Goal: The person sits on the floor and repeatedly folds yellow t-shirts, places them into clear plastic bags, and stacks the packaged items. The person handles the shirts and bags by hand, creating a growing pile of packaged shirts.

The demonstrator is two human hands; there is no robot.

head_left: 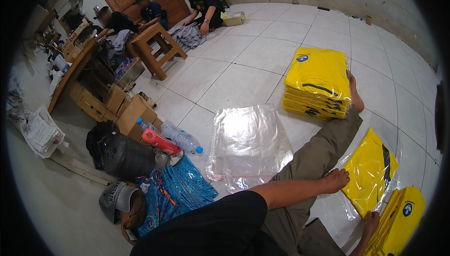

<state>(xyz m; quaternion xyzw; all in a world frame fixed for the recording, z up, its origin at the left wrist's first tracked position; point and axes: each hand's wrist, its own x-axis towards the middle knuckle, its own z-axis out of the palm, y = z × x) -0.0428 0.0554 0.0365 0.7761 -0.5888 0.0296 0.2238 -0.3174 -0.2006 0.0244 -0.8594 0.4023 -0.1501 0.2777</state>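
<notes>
A folded yellow shirt with a dark stripe lies partly inside a clear plastic bag on the floor, to the right of my outstretched leg. My left hand reaches across that leg, its fingers closed at the bag's left edge. At the shirt's near corner, my right hand pinches the yellow cloth. Close beside it is a pile of folded yellow shirts with a round blue badge on top. Beyond my foot stands a tall stack of bagged yellow shirts.
Flat clear plastic bags lie left of my leg. Nearby are water bottles, a red bottle, a blue patterned cloth and a grey cap. A brown stool stands farther off; several people sit at the back with grey cloth.
</notes>
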